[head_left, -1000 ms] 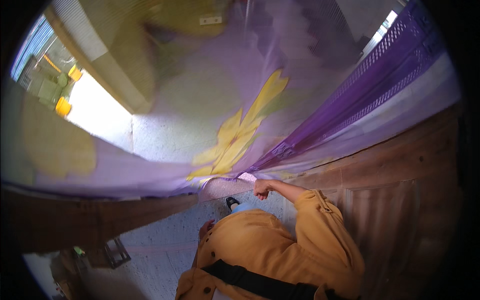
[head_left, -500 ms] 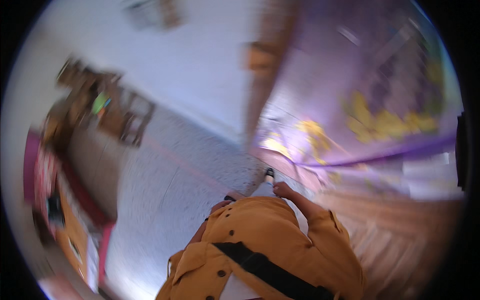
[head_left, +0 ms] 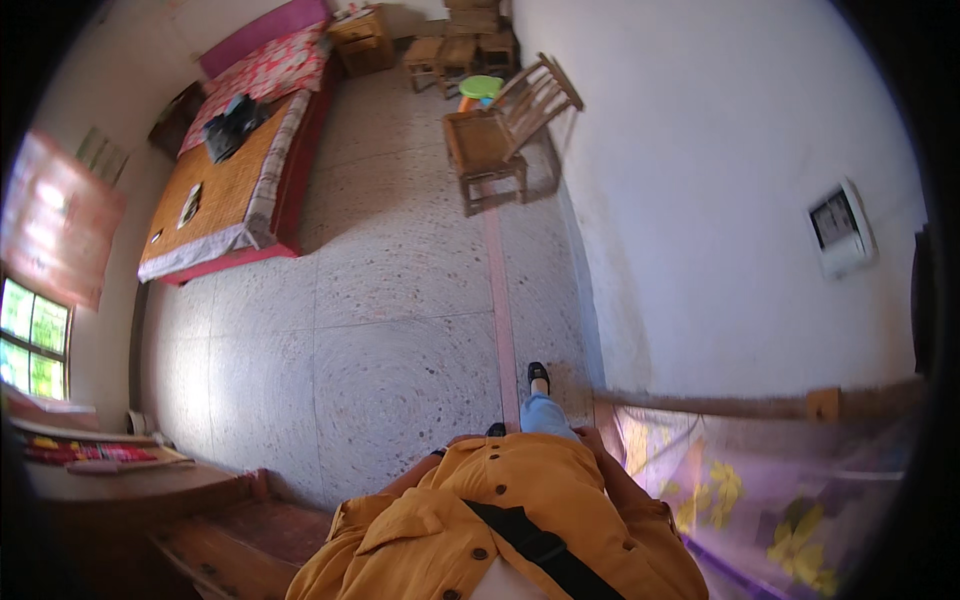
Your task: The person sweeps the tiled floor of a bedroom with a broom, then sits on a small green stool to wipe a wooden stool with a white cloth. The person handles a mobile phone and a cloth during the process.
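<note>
Both hands (head_left: 592, 438), spread or curled I cannot tell, hang above a speckled floor (head_left: 400, 280), bed (head_left: 230, 185) beyond.

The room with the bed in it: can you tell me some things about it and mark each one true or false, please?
1. A dark bundle lies on the bed. True.
2. The right hand rests on the bed. False: the right hand is down beside the blue trouser leg.
3. The slatted wooden chair stands near the white wall. True.
4. The curtain has red flowers. False: the curtain is purple with yellow flowers.
5. The jacket has buttons. True.
</note>
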`<state>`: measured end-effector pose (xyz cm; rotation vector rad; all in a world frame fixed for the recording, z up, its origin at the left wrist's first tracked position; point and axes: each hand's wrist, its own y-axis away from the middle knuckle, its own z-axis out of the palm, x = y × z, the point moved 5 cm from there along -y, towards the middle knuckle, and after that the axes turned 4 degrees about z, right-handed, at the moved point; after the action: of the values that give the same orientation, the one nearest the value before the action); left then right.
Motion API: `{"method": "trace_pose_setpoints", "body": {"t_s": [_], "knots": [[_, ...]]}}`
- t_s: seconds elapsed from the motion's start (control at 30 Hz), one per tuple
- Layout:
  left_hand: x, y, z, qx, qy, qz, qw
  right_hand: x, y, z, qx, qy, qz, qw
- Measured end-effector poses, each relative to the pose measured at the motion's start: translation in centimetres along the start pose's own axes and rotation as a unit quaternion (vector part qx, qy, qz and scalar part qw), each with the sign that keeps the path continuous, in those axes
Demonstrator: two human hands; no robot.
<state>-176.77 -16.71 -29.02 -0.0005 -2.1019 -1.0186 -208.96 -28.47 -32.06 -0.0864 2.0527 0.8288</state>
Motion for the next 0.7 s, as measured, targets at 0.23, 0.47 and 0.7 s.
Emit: {"method": "trace_pose_setpoints", "body": {"t_s": [0.23,0.47,0.7], "knots": [[1.1,-4.8,-9.6,0.051,0.021,-0.035,0.998,-11.1,-14.6,-8.2,-0.028,0.148,-0.084,0.985],[2.0,-8.1,-16.5,0.124,0.059,-0.048,0.989,-17.8,-23.4,-12.1,-0.116,0.174,-0.195,0.958],[1.3,-8.0,-22.2,0.163,0.127,-0.106,0.973,-27.4,-29.5,-8.2,-0.208,-0.044,0.123,0.969]]}}
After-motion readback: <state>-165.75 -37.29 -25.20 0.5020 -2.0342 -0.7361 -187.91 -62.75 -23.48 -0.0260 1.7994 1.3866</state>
